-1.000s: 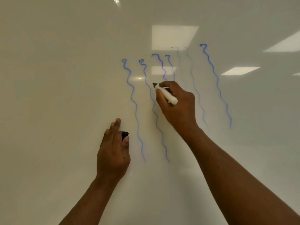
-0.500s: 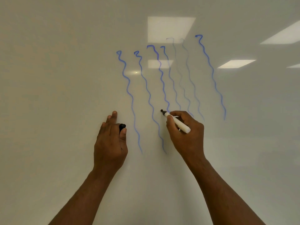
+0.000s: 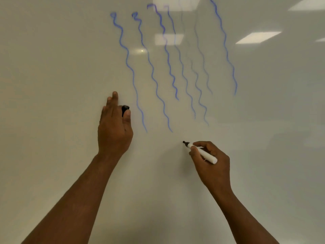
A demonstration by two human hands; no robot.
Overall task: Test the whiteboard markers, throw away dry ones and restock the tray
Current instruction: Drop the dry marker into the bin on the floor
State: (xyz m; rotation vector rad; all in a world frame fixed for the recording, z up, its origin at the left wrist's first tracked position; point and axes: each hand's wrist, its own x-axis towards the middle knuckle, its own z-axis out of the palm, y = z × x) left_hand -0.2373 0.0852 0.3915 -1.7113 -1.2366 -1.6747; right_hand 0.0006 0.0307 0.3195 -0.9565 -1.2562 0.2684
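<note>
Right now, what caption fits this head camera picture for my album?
Right hand holds a white uncapped marker below wavy blue test lines; left hand holds a black cap.

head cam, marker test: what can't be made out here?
- Small black cap in the left hand: mostly hidden behind the fingers.
- Tops of the wavy blue test lines: cut off by the top edge.
- White marker in the right hand: label unreadable, tip contact with the glossy whiteboard unclear.
</note>
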